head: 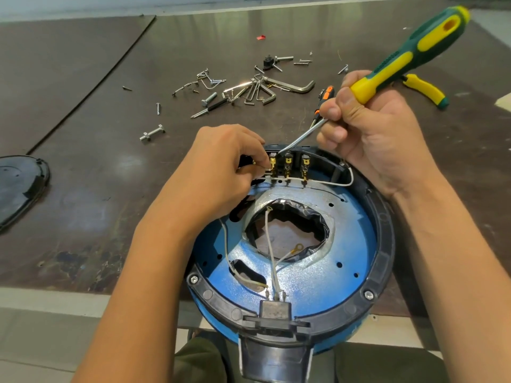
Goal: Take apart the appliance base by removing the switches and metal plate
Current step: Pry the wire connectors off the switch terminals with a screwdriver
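L hand (221, 164) pinched leftmost switch (273, 163) to steady it | R hand (367, 134) gripped screwdriver (409, 56), tip just beyond L fingertips, prob. levering switch loose | base (384, 244) under both wrists for reach

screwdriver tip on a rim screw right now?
No, the screwdriver gripped by the right hand has its tip at the top of the switches, well away from the rim screws.

Head-worn view, facing down, close above appliance base (385, 239)
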